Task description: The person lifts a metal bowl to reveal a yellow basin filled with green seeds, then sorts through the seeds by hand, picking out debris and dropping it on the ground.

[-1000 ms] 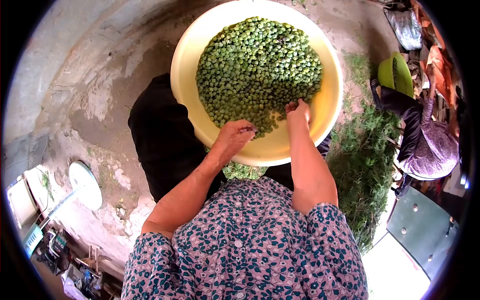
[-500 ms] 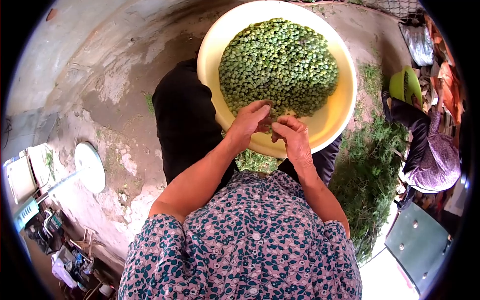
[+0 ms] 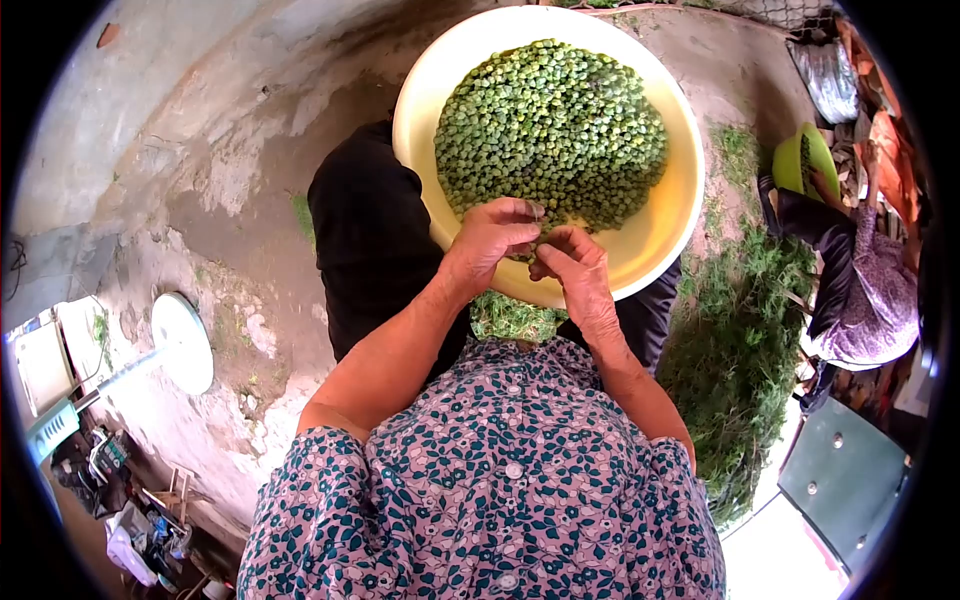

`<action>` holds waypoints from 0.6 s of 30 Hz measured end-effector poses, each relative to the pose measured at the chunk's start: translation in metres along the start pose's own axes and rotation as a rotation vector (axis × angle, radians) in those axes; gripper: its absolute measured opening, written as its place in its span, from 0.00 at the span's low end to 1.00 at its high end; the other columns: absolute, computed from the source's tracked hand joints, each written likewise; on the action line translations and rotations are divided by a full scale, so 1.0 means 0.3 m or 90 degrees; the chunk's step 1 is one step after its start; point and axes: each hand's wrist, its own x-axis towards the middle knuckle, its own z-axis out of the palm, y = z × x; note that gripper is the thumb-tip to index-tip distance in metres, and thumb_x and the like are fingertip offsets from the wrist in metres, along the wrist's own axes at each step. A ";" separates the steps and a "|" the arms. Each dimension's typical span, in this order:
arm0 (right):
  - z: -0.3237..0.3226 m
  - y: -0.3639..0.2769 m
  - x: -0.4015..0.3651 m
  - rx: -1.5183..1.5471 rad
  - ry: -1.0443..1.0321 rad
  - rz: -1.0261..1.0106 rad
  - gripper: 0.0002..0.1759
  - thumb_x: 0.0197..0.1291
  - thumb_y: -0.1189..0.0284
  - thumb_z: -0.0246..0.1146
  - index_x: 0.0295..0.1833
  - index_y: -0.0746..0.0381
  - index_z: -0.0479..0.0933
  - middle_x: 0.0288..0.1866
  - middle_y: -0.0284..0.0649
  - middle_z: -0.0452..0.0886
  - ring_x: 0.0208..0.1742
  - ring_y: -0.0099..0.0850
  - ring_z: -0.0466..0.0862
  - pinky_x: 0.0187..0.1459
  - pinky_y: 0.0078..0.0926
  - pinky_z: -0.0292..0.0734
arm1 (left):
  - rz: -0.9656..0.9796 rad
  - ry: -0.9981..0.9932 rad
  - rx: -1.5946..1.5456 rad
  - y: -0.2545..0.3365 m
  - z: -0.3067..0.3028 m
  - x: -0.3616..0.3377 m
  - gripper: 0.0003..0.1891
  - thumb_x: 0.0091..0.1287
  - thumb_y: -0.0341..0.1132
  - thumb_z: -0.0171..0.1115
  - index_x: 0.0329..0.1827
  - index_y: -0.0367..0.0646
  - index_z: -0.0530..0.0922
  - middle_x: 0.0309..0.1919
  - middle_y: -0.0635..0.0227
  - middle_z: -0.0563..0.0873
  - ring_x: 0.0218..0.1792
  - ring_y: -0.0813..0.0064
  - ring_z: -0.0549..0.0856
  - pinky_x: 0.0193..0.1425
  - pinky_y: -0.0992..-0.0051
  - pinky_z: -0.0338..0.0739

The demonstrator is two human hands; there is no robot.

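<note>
A large pale-yellow basin [image 3: 672, 225] rests across my lap, filled with a heap of small round green pieces [image 3: 550, 135], like buds or berries. Over its near rim, my left hand [image 3: 488, 242] is closed in a pinch, thumb against fingers. Close beside it is my right hand [image 3: 578, 270], also pinched, its fingertips almost meeting those of the left. Whatever lies between the fingertips is too small and hidden to name.
A pile of cut green plants [image 3: 740, 370] lies on the ground at the right. Beyond it another person [image 3: 870, 300] sits with a lime-green bowl [image 3: 820, 160]. On the left stand a white round-based fan [image 3: 182, 343] and some clutter [image 3: 130, 530].
My two hands have come closer together, the fingers of the left straightening and closing in. The view has shifted slightly. Over at the right, the other person's arm has moved a little.
</note>
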 end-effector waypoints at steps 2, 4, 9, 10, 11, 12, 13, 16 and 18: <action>0.005 0.002 -0.003 0.034 0.012 -0.014 0.09 0.55 0.81 0.61 0.42 0.68 0.72 0.29 0.37 0.79 0.26 0.24 0.78 0.34 0.20 0.76 | 0.011 0.008 0.003 0.004 0.002 0.001 0.10 0.58 0.24 0.63 0.44 0.38 0.79 0.40 0.68 0.82 0.36 0.76 0.80 0.40 0.76 0.77; 0.010 -0.001 -0.003 0.075 0.009 -0.087 0.13 0.54 0.83 0.61 0.46 0.68 0.71 0.30 0.38 0.79 0.28 0.24 0.79 0.35 0.21 0.76 | 0.011 -0.014 0.014 0.006 -0.008 0.006 0.10 0.58 0.24 0.63 0.43 0.38 0.79 0.38 0.67 0.82 0.35 0.76 0.80 0.40 0.76 0.77; 0.004 -0.007 -0.006 0.047 -0.003 -0.115 0.11 0.56 0.81 0.61 0.46 0.69 0.74 0.30 0.37 0.79 0.29 0.22 0.78 0.34 0.19 0.76 | 0.023 -0.068 0.051 0.020 -0.005 -0.014 0.12 0.57 0.27 0.64 0.44 0.34 0.77 0.34 0.66 0.81 0.33 0.77 0.80 0.38 0.77 0.75; 0.005 -0.009 -0.005 0.028 -0.001 -0.107 0.11 0.57 0.80 0.61 0.46 0.69 0.75 0.29 0.37 0.79 0.28 0.22 0.78 0.33 0.19 0.75 | 0.020 -0.079 0.051 0.025 -0.004 -0.016 0.11 0.57 0.26 0.64 0.42 0.34 0.77 0.32 0.66 0.81 0.31 0.77 0.79 0.37 0.78 0.75; 0.001 -0.003 -0.004 0.030 -0.001 -0.111 0.11 0.57 0.80 0.61 0.46 0.69 0.75 0.29 0.37 0.79 0.28 0.22 0.78 0.33 0.19 0.75 | 0.021 -0.081 0.054 0.028 -0.004 -0.019 0.11 0.57 0.26 0.64 0.42 0.34 0.77 0.32 0.66 0.81 0.31 0.77 0.79 0.37 0.78 0.75; -0.004 0.007 -0.001 0.048 0.009 -0.091 0.09 0.58 0.79 0.61 0.45 0.69 0.75 0.29 0.36 0.79 0.28 0.21 0.77 0.32 0.19 0.75 | 0.025 -0.087 0.080 0.031 -0.003 -0.022 0.09 0.57 0.26 0.63 0.40 0.34 0.78 0.31 0.67 0.81 0.30 0.78 0.79 0.37 0.78 0.75; -0.006 0.013 0.002 0.066 0.018 -0.071 0.08 0.59 0.78 0.61 0.44 0.69 0.76 0.29 0.36 0.79 0.27 0.21 0.77 0.32 0.18 0.75 | 0.028 -0.092 0.106 0.033 -0.005 -0.024 0.08 0.57 0.26 0.63 0.39 0.33 0.78 0.29 0.67 0.81 0.30 0.79 0.79 0.37 0.79 0.75; 0.010 0.003 -0.008 0.058 0.023 -0.068 0.08 0.60 0.76 0.61 0.43 0.68 0.76 0.26 0.34 0.78 0.25 0.20 0.76 0.29 0.17 0.74 | 0.083 -0.105 0.246 0.030 -0.016 -0.023 0.07 0.57 0.26 0.64 0.38 0.35 0.79 0.30 0.69 0.82 0.31 0.79 0.79 0.38 0.77 0.75; 0.026 -0.012 -0.012 0.020 0.029 -0.073 0.08 0.59 0.76 0.61 0.43 0.68 0.76 0.25 0.33 0.78 0.24 0.20 0.75 0.28 0.17 0.73 | 0.101 -0.114 0.279 0.039 -0.002 -0.041 0.07 0.58 0.26 0.64 0.37 0.35 0.79 0.30 0.69 0.82 0.31 0.80 0.79 0.38 0.78 0.75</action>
